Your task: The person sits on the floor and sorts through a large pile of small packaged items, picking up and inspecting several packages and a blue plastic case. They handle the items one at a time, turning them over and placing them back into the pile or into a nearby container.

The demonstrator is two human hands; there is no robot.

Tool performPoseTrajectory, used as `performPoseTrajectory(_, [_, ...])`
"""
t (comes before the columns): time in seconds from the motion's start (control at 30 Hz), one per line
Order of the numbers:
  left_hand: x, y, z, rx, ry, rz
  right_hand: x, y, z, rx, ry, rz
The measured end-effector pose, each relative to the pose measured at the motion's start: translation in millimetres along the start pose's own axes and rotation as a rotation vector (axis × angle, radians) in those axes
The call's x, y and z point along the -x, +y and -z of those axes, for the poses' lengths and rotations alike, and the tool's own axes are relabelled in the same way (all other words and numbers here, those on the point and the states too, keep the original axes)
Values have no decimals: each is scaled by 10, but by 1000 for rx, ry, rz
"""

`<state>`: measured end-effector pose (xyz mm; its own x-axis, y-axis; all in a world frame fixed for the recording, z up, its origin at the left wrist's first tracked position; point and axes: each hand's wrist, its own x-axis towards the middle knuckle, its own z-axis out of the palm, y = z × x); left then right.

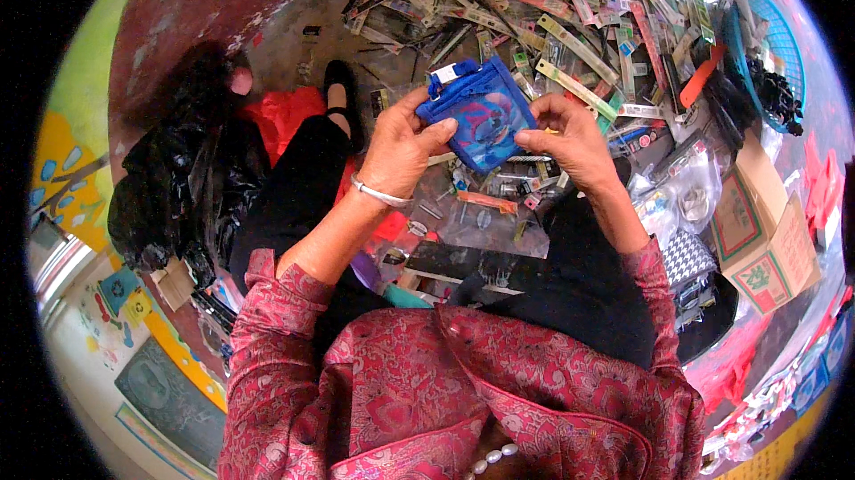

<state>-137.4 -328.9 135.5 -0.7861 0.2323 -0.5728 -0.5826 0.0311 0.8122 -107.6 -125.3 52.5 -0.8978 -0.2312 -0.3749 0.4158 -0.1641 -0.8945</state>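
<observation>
A small blue pouch (482,115) with a printed cartoon picture on its front is held up between both hands, over my lap. My left hand (399,143) grips its left edge, thumb on the front and fingers behind. At the pouch's right edge, my right hand (573,134) pinches it between thumb and fingers. A blue strap with a white tag (452,73) hangs at the upper left corner. Below the pouch lie clear plastic wrappers (490,229) and an orange strip packet (486,202).
Many long packaged strips (570,44) lie heaped on the floor ahead. On the right are a blue plastic basket (773,44) and an open cardboard box (757,222). Black plastic bags (169,177) and a red bag (283,119) sit at the left, near my shoe (342,93).
</observation>
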Motion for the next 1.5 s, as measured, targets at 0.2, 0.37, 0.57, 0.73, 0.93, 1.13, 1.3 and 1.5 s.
performPoseTrajectory(0.2, [-10, 73, -30, -10, -70, 5, 18, -75, -24, -70, 8, -88])
performPoseTrajectory(0.37, [-18, 46, -24, 72, -90, -68, 14, -76, -41, -203, -59, -152])
performPoseTrajectory(0.57, [-21, 67, -18, 237, -189, -68, 11, -57, -17, -287, -55, -137])
performPoseTrajectory(0.73, [-23, 94, 25, 144, -183, 65, 18, -55, -2, -250, -102, -111])
performPoseTrajectory(0.93, [-1, 74, 20, -75, -184, 136, 54, -126, -21, -187, -188, -117])
performPoseTrajectory(1.13, [-60, -38, 44, -180, -116, -55, 98, -207, -23, -83, -303, -122])
performPoseTrajectory(1.3, [-55, -95, 84, -228, -46, -51, 114, -272, 8, -154, -277, -170])
performPoseTrajectory(1.5, [-19, -122, 46, -292, -86, -116, 91, -330, -138, 256, 139, 311])
